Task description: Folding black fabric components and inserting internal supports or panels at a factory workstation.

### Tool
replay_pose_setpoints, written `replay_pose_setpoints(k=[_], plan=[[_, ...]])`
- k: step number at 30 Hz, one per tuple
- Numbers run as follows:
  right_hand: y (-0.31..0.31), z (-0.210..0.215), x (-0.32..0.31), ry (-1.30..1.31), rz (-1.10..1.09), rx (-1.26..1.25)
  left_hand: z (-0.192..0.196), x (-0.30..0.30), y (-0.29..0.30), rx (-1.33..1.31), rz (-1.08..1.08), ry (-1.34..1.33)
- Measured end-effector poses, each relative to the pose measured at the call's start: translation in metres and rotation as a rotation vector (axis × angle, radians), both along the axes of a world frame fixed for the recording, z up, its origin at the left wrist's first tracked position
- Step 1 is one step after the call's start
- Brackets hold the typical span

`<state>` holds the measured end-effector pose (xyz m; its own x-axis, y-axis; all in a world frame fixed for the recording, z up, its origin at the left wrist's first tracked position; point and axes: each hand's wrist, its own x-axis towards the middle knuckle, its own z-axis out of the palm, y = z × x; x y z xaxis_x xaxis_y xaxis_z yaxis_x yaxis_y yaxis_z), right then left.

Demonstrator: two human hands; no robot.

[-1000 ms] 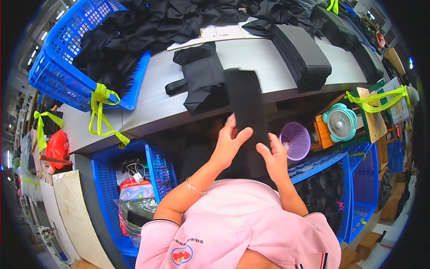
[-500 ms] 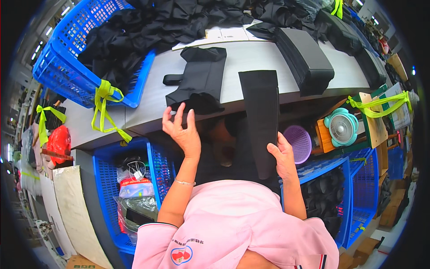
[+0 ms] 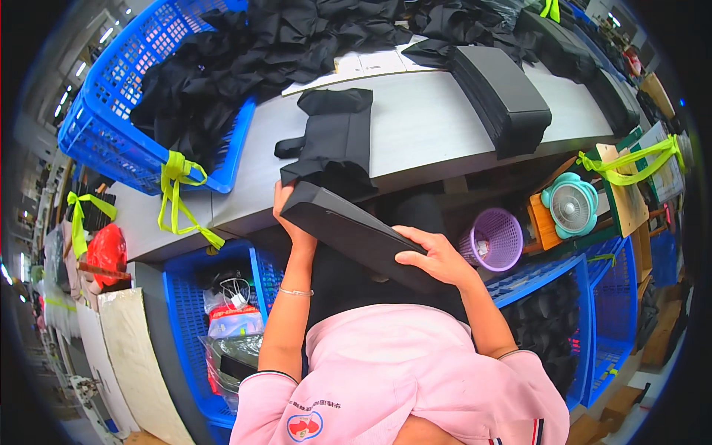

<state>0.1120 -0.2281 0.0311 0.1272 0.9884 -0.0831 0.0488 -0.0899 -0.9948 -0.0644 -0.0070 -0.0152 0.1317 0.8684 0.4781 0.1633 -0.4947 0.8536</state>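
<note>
A grey table (image 3: 415, 141) runs across the upper view. On its left end sits a blue plastic basket (image 3: 111, 111) heaped with black fabric, with yellow-green ribbon (image 3: 176, 185) tied to its rim. A folded black garment (image 3: 330, 141) lies near the table's front edge. A stack of black pads (image 3: 500, 96) rests to the right. Below the table stand a small purple basket (image 3: 493, 239), a teal fan (image 3: 571, 208) and blue crates (image 3: 593, 297). A red bag (image 3: 107, 252) sits far left.
</note>
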Motion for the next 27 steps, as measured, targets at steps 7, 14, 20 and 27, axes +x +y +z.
replay_pose_setpoints(k=[7, 14, 20, 27], plan=[[0.020, -0.014, 0.000, -0.982, -0.502, 0.315, 0.046, 0.007, -0.012, 0.219, -0.147, 0.224], [0.007, -0.004, -0.028, -1.488, -0.339, 0.382, 0.064, 0.035, -0.026, 0.424, -0.316, 0.474], [-0.002, 0.012, -0.023, -1.604, -0.411, 0.139, 0.072, 0.038, -0.031, 0.462, -0.466, 0.507], [0.022, -0.011, 0.008, -1.063, -0.508, 0.447, 0.080, 0.053, -0.088, 0.535, -0.917, 0.528]])
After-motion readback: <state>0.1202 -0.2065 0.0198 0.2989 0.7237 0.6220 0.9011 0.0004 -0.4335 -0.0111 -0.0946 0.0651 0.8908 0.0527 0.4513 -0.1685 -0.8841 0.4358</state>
